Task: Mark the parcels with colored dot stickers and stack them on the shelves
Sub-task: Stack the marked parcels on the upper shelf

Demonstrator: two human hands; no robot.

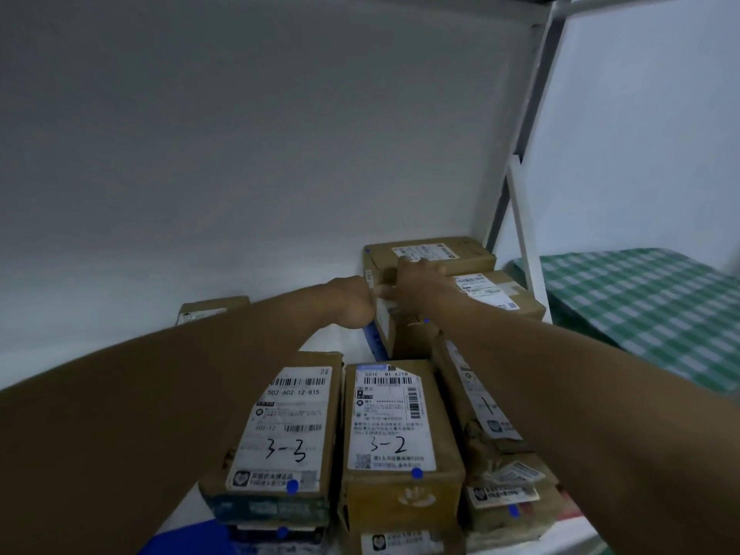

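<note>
Parcel [390,314] stands beside the back-corner box [430,254], its long axis running away from the person; left hand [352,302] grips its side, right hand [416,282] probably lies flat on top.

The scene was dim, with a cool bluish cast. Brighter light fell at the right, on the checked cloth [648,310]. Wide-angle distortion bent the shelf post [524,126] and swelled the near forearms. Far labels were soft; no glare showed.
</note>
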